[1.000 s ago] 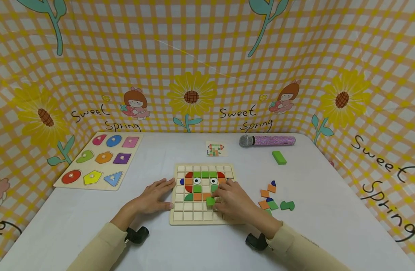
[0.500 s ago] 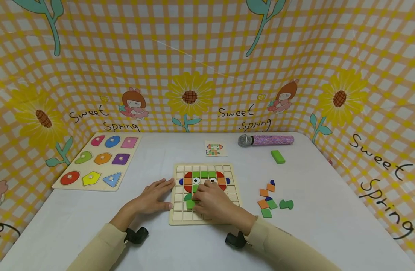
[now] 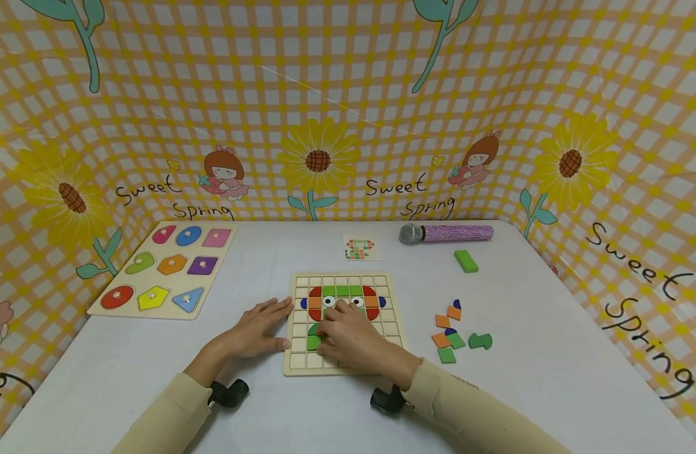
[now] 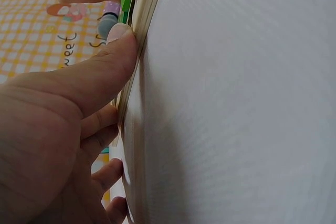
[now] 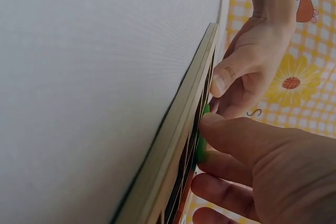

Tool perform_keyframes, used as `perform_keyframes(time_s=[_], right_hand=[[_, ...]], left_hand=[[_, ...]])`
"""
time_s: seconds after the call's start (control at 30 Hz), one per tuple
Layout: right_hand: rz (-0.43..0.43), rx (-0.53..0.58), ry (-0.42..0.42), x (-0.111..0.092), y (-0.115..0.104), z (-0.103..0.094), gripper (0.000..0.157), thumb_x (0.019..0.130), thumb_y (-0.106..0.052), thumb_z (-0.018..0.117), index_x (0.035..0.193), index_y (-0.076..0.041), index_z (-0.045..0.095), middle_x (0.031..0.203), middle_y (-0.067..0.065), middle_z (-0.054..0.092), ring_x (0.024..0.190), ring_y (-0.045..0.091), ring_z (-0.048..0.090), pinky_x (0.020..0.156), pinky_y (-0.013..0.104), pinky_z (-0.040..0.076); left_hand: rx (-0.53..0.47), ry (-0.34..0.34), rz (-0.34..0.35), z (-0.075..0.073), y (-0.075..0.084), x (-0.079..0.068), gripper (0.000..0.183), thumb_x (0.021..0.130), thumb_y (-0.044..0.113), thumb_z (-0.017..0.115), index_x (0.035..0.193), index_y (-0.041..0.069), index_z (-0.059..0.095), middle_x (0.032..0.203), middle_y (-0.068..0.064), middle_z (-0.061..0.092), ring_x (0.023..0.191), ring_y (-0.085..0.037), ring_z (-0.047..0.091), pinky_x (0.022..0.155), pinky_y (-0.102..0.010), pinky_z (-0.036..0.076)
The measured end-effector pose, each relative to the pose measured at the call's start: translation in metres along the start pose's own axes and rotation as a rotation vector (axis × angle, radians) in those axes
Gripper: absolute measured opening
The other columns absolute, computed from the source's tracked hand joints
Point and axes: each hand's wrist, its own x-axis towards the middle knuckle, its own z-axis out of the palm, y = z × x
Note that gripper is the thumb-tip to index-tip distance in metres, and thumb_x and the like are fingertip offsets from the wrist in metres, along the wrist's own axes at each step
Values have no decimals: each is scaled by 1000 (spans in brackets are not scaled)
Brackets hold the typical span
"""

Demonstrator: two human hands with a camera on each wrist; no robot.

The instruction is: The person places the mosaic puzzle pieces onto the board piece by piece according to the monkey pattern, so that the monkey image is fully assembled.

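Note:
A wooden grid board [image 3: 390, 329] lies mid-table, bearing red, green, orange and blue tiles and two eye tiles set out as a face. My right hand [image 3: 356, 337] reaches over its lower middle, covering several tiles and cells. Between thumb and finger it pinches a green square tile [image 3: 313, 343] at a cell in the left part of the grid, below a rounded green tile [image 3: 313, 329]. The right wrist view shows this green tile [image 5: 202, 148] close over the board. My left hand [image 3: 257, 331] rests along the board's left edge, fingers extended, thumb [image 4: 122, 35] at the rim.
Right of the board lie several loose orange, green and blue tiles [image 3: 454, 313]. A green block [image 3: 466, 261] and a glittery microphone [image 3: 447, 233] are farther back. A small pattern card [image 3: 361, 247] lies behind the board, and a knobbed shape puzzle [image 3: 171, 265] at the left.
My right hand has moved left across the board with the green square tile, then lowered it at a cell in the left part. My left hand stays at the board's edge.

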Motion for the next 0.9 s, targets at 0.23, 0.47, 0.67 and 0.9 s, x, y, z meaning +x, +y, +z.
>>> perform_keyframes(time_s=[0.23, 0.47, 0.67, 0.9], right_hand=[[6, -6, -11, -1, -1, 0, 23, 80, -39, 72, 95, -21, 74, 94, -5, 65, 92, 15, 46, 84, 33, 41], [22, 28, -6, -6, 4, -3, 23, 82, -37, 70, 97, -20, 73, 96, -6, 64, 89, 13, 43, 80, 29, 39], [45, 77, 37, -21, 20, -12, 29, 79, -37, 75, 99, -17, 73, 97, -4, 63, 91, 13, 44, 83, 33, 39], [89, 80, 70, -52, 50, -19, 27, 76, -32, 77, 98, -17, 72, 97, -6, 64, 91, 12, 45, 80, 32, 38]], left_hand=[[-2, -1, -2, 0, 0, 0, 75, 87, 37, 65, 148, 9, 31, 157, -9, 25, 145, -38, 15, 109, -67, 14], [-1, 0, -7, 0, 0, 0, 75, 87, 38, 65, 148, 10, 31, 157, -8, 25, 145, -38, 15, 110, -66, 14], [0, 6, -13, 0, 1, 0, 76, 86, 37, 66, 148, 11, 31, 157, -7, 25, 145, -37, 14, 110, -66, 14], [4, 9, -23, 1, 1, 0, 76, 86, 37, 66, 148, 11, 31, 157, -7, 26, 145, -37, 14, 111, -65, 14]])
